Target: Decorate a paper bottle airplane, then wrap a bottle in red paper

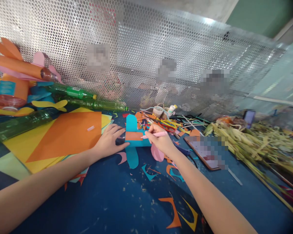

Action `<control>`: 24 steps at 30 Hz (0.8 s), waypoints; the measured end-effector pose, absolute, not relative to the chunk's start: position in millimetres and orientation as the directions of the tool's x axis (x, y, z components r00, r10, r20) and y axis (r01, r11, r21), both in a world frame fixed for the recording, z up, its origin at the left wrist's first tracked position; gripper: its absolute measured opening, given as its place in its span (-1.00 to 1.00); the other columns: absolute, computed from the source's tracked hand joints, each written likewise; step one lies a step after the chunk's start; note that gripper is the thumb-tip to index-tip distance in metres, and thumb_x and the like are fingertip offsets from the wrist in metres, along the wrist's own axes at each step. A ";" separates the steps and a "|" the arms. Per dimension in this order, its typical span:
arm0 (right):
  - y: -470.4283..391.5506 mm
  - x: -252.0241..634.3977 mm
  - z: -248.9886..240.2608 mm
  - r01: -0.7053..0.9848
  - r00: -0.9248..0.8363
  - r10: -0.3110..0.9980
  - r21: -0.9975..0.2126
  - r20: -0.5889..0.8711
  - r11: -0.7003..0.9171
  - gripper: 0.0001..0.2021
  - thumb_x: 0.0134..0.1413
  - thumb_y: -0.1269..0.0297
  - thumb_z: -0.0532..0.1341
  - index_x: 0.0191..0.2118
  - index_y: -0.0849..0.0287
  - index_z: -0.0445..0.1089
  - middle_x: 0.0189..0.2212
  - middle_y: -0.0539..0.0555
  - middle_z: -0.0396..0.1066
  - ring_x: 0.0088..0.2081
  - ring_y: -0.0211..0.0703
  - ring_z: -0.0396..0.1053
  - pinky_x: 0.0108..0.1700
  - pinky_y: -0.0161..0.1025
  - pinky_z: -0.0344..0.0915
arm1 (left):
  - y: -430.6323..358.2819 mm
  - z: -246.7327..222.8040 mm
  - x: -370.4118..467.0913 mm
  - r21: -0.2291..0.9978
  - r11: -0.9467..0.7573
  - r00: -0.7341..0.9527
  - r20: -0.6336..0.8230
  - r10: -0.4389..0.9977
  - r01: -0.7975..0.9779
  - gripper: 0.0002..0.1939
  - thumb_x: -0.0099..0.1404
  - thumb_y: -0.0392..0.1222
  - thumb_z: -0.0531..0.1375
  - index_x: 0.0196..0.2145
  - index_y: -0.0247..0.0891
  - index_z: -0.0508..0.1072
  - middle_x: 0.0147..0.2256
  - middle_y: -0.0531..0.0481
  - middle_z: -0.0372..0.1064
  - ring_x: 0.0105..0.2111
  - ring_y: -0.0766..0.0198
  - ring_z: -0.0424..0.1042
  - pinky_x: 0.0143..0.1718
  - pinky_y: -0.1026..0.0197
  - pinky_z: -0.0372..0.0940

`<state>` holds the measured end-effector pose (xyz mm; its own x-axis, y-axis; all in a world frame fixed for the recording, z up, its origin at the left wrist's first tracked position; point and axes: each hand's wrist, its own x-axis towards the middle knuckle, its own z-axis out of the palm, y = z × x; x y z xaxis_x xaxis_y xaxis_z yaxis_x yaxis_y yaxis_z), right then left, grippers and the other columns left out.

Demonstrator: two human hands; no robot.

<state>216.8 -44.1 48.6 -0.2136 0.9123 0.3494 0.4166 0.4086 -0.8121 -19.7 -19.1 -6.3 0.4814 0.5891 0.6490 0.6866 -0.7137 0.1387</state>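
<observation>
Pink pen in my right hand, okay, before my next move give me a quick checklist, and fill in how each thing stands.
1. Pink pen held in the right hand: ok.
2. Its tip over the orange strip, near the right end: ok.
3. Left hand gripping the blue paper model firmly: cannot tell; it is at the left end.
4. Table around the model free of offcuts: not ok; a blue scrap lies close by.
5. Phone apart from the right forearm: ok, lying to its right.
</observation>
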 end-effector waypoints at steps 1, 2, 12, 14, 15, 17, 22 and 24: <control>-43.9 216.9 48.2 0.422 -0.219 0.911 -0.807 0.350 0.412 -0.78 0.06 0.30 0.15 -0.55 0.11 0.13 -0.72 -0.17 0.17 -0.62 -0.32 0.24 -0.37 -0.32 0.25 | -19.2 -5.9 -19.7 0.141 -0.716 0.485 0.645 0.591 0.684 -0.55 0.19 0.11 0.17 -0.10 -0.27 0.39 -0.12 -0.15 0.37 -0.05 0.00 0.24 0.03 -0.08 0.18; -43.8 216.9 48.0 0.428 -0.224 0.910 -0.804 0.348 0.413 -0.78 0.06 0.31 0.15 -0.55 0.12 0.13 -0.72 -0.16 0.18 -0.63 -0.32 0.22 -0.38 -0.33 0.24 | -19.2 -5.5 -19.7 0.144 -0.717 0.488 0.642 0.592 0.681 -0.55 0.19 0.11 0.17 -0.09 -0.27 0.39 -0.12 -0.15 0.37 -0.05 0.01 0.25 0.03 -0.08 0.18; -45.4 215.4 50.3 0.430 -0.252 0.911 -0.805 0.327 0.409 -0.78 0.06 0.31 0.16 -0.54 0.12 0.15 -0.70 -0.15 0.21 -0.62 -0.31 0.23 -0.36 -0.31 0.27 | -18.7 -5.9 -18.8 0.158 -0.725 0.475 0.660 0.583 0.671 -0.56 0.18 0.09 0.19 -0.08 -0.25 0.38 -0.11 -0.13 0.38 -0.04 0.01 0.25 0.05 -0.09 0.16; -44.9 215.8 49.4 0.443 -0.254 0.912 -0.800 0.321 0.405 -0.78 0.06 0.31 0.16 -0.54 0.11 0.14 -0.71 -0.15 0.21 -0.62 -0.31 0.23 -0.38 -0.32 0.26 | -18.8 -5.7 -18.8 0.157 -0.726 0.476 0.659 0.582 0.669 -0.55 0.18 0.09 0.19 -0.08 -0.25 0.38 -0.11 -0.13 0.38 -0.04 0.01 0.25 0.06 -0.09 0.15; -44.6 216.1 48.9 0.449 -0.254 0.913 -0.797 0.319 0.403 -0.78 0.06 0.32 0.16 -0.55 0.11 0.14 -0.71 -0.15 0.20 -0.63 -0.32 0.21 -0.40 -0.33 0.25 | -18.9 -5.5 -18.8 0.157 -0.725 0.477 0.657 0.583 0.670 -0.55 0.18 0.09 0.19 -0.08 -0.25 0.38 -0.11 -0.13 0.38 -0.05 0.02 0.25 0.06 -0.09 0.15; -43.8 216.6 48.1 0.460 -0.247 0.915 -0.793 0.319 0.400 -0.78 0.06 0.34 0.15 -0.55 0.11 0.13 -0.73 -0.17 0.18 -0.65 -0.33 0.17 -0.42 -0.34 0.24 | -19.0 -4.8 -18.9 0.158 -0.720 0.478 0.650 0.591 0.676 -0.56 0.18 0.09 0.19 -0.08 -0.25 0.38 -0.12 -0.12 0.38 -0.05 0.03 0.25 0.05 -0.08 0.16; -43.4 216.6 47.6 0.462 -0.229 0.922 -0.799 0.312 0.386 -0.78 0.05 0.33 0.15 -0.56 0.11 0.12 -0.73 -0.17 0.19 -0.66 -0.34 0.15 -0.40 -0.33 0.26 | -19.2 -3.8 -19.0 0.160 -0.717 0.480 0.643 0.597 0.678 -0.55 0.19 0.10 0.18 -0.08 -0.25 0.37 -0.12 -0.12 0.38 -0.06 0.03 0.25 0.04 -0.07 0.18; -44.0 215.8 48.2 0.461 -0.237 0.923 -0.801 0.304 0.383 -0.78 0.06 0.29 0.15 -0.54 0.11 0.13 -0.72 -0.16 0.20 -0.65 -0.33 0.18 -0.39 -0.32 0.26 | -18.9 -4.1 -18.9 0.162 -0.721 0.478 0.649 0.592 0.673 -0.56 0.18 0.09 0.19 -0.07 -0.24 0.38 -0.12 -0.12 0.38 -0.06 0.02 0.26 0.03 -0.08 0.18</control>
<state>215.8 -44.0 48.2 -0.2375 0.9225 0.3042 0.4610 0.3827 -0.8006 -18.9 -18.9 -4.1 0.4785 0.5919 0.6486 0.6734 -0.7214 0.1615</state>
